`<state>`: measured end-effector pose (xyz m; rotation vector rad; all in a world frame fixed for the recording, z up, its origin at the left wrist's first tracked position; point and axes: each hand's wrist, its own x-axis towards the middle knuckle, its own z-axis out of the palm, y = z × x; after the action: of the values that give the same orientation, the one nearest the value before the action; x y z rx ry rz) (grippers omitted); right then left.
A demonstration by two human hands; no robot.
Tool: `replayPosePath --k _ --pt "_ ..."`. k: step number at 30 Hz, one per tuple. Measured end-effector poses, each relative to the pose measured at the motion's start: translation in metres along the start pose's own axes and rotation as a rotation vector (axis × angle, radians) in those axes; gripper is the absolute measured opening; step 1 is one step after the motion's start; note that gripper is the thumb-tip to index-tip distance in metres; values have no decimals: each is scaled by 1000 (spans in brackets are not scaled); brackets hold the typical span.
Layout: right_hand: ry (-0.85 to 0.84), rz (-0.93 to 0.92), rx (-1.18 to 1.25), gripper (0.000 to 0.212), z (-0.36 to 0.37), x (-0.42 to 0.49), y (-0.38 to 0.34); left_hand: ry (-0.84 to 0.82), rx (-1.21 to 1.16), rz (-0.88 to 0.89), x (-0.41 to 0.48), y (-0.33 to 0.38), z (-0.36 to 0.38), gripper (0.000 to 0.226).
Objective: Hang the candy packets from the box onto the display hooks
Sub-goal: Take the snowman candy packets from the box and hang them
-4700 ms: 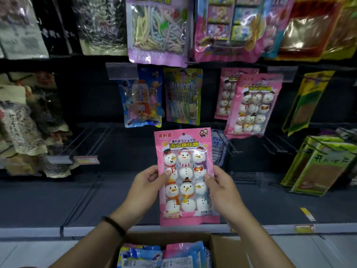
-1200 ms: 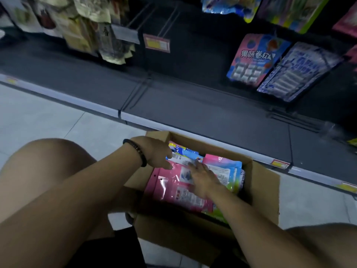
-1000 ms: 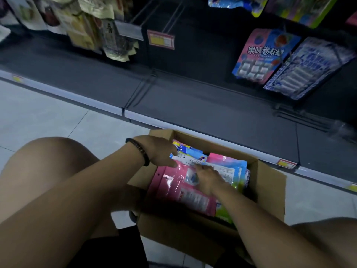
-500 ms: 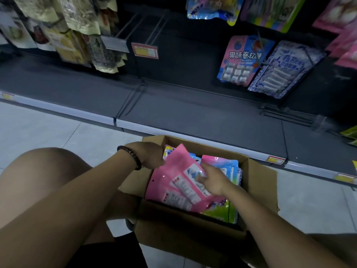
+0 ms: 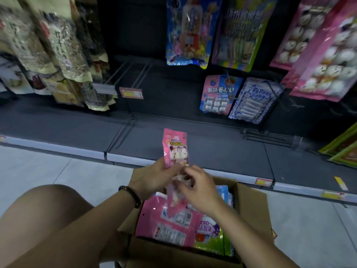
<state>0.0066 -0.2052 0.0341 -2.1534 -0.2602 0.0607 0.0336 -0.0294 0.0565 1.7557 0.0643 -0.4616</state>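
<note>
Your left hand and right hand both pinch a pink candy packet, held upright, edge-on, above the open cardboard box where more packets lie flat

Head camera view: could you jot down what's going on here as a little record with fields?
Setting: shop aisle with display hooks
Held item: pink candy packet, upright, edge toward camera
Left hand: grips the packet's left side
Right hand: on the packet's right side
Box: open cardboard, on the floor, packets still inside
Bare hooks: above the orange price tag
Stage: packet lifted, not yet hung
</note>
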Motion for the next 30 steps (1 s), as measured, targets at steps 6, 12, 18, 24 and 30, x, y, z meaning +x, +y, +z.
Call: replayPosePath --k 6,12,18,24,30 --pt "45 121 -92 71 -26 7 13 49 -180 54 0 16 -15 29" --pt "68 167 481 80 -44 5 5 -11 -358 23 -4 24 -21 33" --pt "147 145 459 79 -57 7 -11 53 -287 108 -9 35 -15 26" --pt "247 27 330 70 -108 27 -32 209 -142 272 2 80 -11 39" --pt "348 -48 374 74 -168 44 -35 182 32 541 27 153 17 112"
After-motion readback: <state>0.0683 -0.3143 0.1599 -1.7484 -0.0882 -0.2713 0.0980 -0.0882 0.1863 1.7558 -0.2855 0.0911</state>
